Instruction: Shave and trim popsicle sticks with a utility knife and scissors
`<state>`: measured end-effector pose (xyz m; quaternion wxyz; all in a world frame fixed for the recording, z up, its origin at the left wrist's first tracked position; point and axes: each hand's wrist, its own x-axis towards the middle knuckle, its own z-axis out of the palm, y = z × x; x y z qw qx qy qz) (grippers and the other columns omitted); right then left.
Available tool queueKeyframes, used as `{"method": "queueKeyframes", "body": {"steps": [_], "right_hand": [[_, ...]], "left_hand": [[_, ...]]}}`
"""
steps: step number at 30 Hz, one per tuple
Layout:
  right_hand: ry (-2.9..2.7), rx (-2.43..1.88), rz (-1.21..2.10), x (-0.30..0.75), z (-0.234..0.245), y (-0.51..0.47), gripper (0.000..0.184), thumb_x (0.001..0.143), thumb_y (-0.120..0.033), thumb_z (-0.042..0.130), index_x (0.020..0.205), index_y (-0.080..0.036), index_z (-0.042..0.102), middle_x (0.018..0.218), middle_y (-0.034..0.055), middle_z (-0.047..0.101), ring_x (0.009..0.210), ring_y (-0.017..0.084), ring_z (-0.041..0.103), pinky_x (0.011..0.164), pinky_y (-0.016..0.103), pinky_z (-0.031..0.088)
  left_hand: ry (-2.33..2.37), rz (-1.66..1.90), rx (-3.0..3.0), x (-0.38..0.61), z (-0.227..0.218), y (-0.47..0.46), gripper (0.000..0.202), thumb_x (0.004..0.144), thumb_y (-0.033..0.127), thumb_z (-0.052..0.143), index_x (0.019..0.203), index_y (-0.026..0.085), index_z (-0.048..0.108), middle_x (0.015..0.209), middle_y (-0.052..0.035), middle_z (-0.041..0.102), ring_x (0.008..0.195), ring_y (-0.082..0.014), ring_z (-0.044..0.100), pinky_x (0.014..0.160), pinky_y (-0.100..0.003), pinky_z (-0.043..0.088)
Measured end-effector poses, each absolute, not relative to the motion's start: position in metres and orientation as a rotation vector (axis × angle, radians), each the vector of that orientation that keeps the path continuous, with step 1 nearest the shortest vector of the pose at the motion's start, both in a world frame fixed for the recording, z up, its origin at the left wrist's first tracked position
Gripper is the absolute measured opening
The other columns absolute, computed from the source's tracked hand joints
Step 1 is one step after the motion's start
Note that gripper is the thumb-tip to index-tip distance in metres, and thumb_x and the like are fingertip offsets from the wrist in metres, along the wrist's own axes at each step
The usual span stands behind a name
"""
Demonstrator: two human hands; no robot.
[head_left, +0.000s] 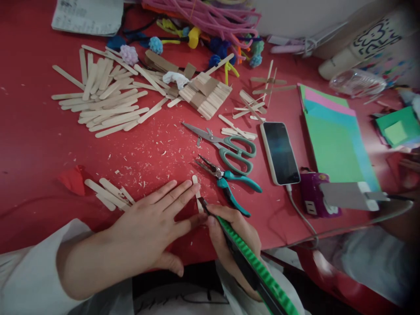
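Observation:
My left hand (157, 218) lies flat on the red table with its fingers stretched out. Its fingertips press along a short wooden craft stick (197, 192). In my right hand (234, 234) is a green and black utility knife (249, 258), whose tip meets that stick near its middle. Whether the blade has cut into the wood I cannot tell. Beyond the hands lie teal-handled pliers (226, 179), their jaws a little apart, and grey-green scissors (223, 144). Several cut stick pieces (108, 194) lie beyond my left wrist.
A pile of craft sticks (101, 98) spreads at the back left, beside a small stick panel (206, 94). Wood shavings litter the middle. To the right are a phone (281, 153) on a cable, coloured paper (337, 135) and a purple box (315, 194). Pink pipe cleaners (213, 17) lie at the back.

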<state>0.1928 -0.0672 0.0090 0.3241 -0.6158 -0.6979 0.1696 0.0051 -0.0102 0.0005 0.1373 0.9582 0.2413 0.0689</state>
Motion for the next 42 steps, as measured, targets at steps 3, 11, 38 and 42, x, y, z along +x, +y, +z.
{"method": "queueKeyframes", "body": {"steps": [3,11,38,42], "right_hand": [[-1.827,-1.599,0.457,0.193,0.009,-0.067,0.013,0.089,-0.015,0.053,0.098,-0.024,0.057,0.076,-0.0013,0.074,0.063,0.014,0.071,0.060,0.022,0.058],[-1.848,-1.568,0.417,0.192,0.008,-0.067,0.016,0.089,-0.012,0.052,0.099,-0.024,0.056,0.076,-0.0017,0.073,0.064,0.014,0.071,0.063,0.021,0.058],[-1.895,-1.566,0.465,0.189,0.016,-0.061,0.018,0.089,-0.009,0.053,0.102,-0.022,0.056,0.082,-0.0004,0.073,0.066,0.011,0.069,0.066,0.018,0.056],[-1.891,-1.600,0.465,0.188,0.018,-0.060,0.016,0.090,-0.010,0.052,0.102,-0.021,0.056,0.079,-0.0012,0.072,0.063,0.010,0.068,0.065,0.016,0.055]], "left_hand": [[0.701,0.204,2.773,0.005,0.001,-0.010,0.090,0.057,0.083,0.061,0.126,0.026,0.057,0.146,-0.0168,0.045,0.136,-0.0323,0.040,0.111,-0.043,0.026],[0.701,0.234,2.778,0.005,0.002,-0.010,0.088,0.055,0.082,0.063,0.121,0.023,0.060,0.143,-0.0205,0.047,0.133,-0.0338,0.044,0.109,-0.043,0.029],[0.703,0.264,2.727,0.005,-0.004,-0.011,0.094,0.052,0.083,0.065,0.123,0.022,0.059,0.145,-0.0208,0.044,0.134,-0.0335,0.043,0.110,-0.043,0.027],[0.706,0.278,2.723,0.006,-0.003,-0.011,0.095,0.050,0.083,0.066,0.122,0.021,0.059,0.144,-0.0217,0.045,0.132,-0.0340,0.045,0.109,-0.043,0.028]]}}
